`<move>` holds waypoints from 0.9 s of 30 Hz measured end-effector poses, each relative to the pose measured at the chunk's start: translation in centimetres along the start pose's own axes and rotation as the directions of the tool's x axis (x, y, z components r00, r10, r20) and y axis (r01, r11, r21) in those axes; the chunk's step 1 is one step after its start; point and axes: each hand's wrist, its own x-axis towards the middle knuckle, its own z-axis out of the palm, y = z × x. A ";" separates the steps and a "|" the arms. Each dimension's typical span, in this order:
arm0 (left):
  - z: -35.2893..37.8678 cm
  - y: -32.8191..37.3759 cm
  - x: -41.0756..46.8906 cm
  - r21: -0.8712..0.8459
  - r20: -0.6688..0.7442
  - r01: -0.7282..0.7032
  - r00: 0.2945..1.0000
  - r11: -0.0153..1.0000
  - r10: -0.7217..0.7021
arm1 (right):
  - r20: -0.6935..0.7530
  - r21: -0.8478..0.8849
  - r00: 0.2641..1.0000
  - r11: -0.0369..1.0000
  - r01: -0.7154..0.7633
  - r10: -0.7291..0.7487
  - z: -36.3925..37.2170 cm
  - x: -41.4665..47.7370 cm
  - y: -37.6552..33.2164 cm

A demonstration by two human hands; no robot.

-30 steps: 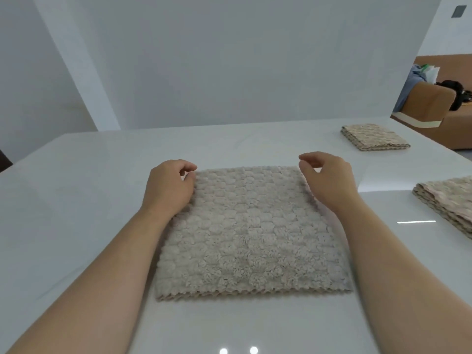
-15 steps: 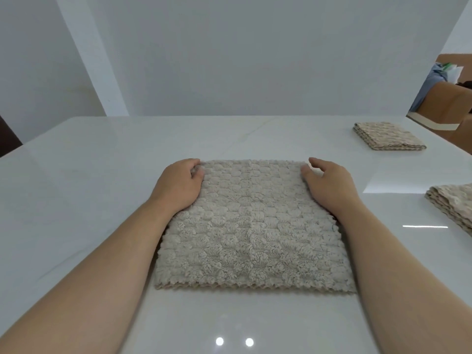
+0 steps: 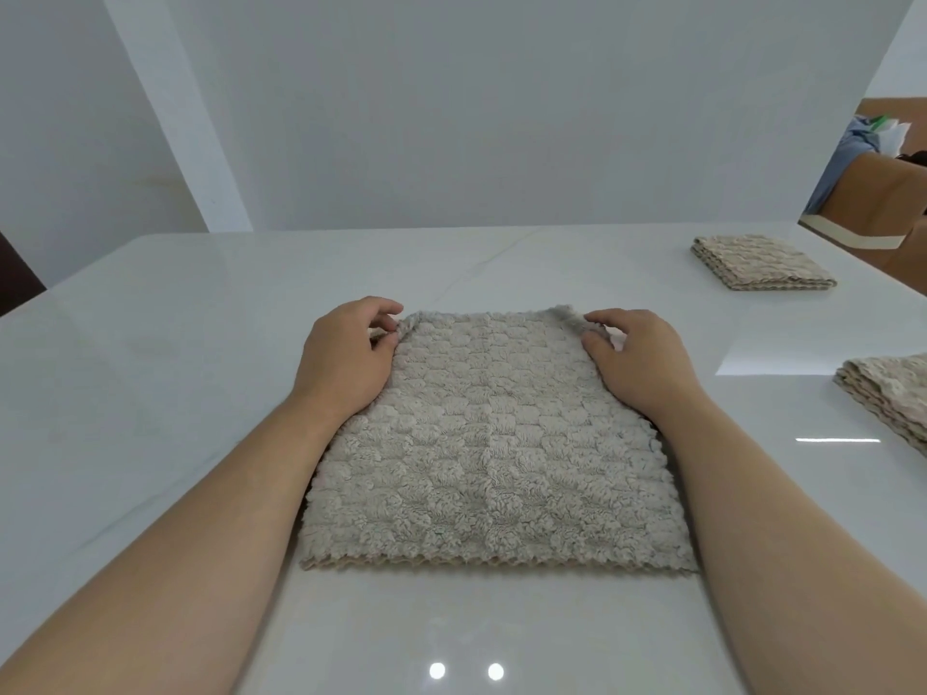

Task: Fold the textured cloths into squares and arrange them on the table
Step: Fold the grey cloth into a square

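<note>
A beige textured cloth lies flat in front of me on the white table, folded double with its zigzag edges toward me. My left hand pinches the cloth's far left corner between thumb and fingers. My right hand pinches the far right corner in the same way. Both far corners are lifted slightly off the table. A folded beige cloth lies at the far right of the table. Another folded cloth sits at the right edge, partly cut off.
A grey wall runs behind the table. At the upper right a brown chair back with clothes on it stands beyond the table's corner. Bright light reflections mark the glossy tabletop near me.
Both hands went from resting on the cloth's far corners to pinching them, and the corners now curl up a little. The camera tilted slightly.
</note>
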 end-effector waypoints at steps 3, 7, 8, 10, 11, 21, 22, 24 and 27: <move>0.0 0.0 0.2 0.002 -0.025 -0.037 0.999 0.999 0.037 | -0.034 0.021 0.998 0.998 0.053 -0.052 0.0 -0.1 -0.1; 0.1 -0.1 0.2 0.005 -0.023 -0.052 0.998 0.999 0.052 | -0.100 0.078 0.990 0.992 0.104 -0.096 -0.4 -0.4 -0.6; 0.2 -0.1 0.3 0.000 -0.012 -0.044 0.999 0.999 0.044 | -0.117 0.090 0.987 0.989 0.118 -0.107 -0.6 -0.5 -0.9; 0.1 -0.1 0.2 -0.001 0.030 -0.022 0.999 1.000 0.022 | -0.143 0.097 0.981 0.984 0.147 -0.132 -1.0 -0.6 -1.3; 0.1 -0.1 0.2 0.012 0.056 -0.009 0.998 1.000 0.008 | -0.152 0.094 0.978 0.983 0.160 -0.145 -1.1 -0.7 -1.5; -0.2 0.0 -0.1 0.124 0.084 -0.050 0.996 0.991 0.040 | -0.219 0.058 0.957 0.977 0.206 -0.189 -1.4 -1.5 -2.5; -0.3 0.2 -0.1 0.102 0.077 -0.058 0.996 0.993 0.051 | -0.217 0.052 0.959 0.978 0.201 -0.185 -1.4 -1.6 -2.5; -0.6 0.8 -0.2 0.051 0.069 -0.062 0.996 0.997 0.058 | -0.213 0.059 0.961 0.979 0.195 -0.178 -1.5 -1.6 -2.6; -1.1 1.9 -0.4 -0.020 0.076 -0.039 0.996 0.999 0.040 | -0.216 0.087 0.960 0.975 0.203 -0.180 -1.7 -1.8 -3.0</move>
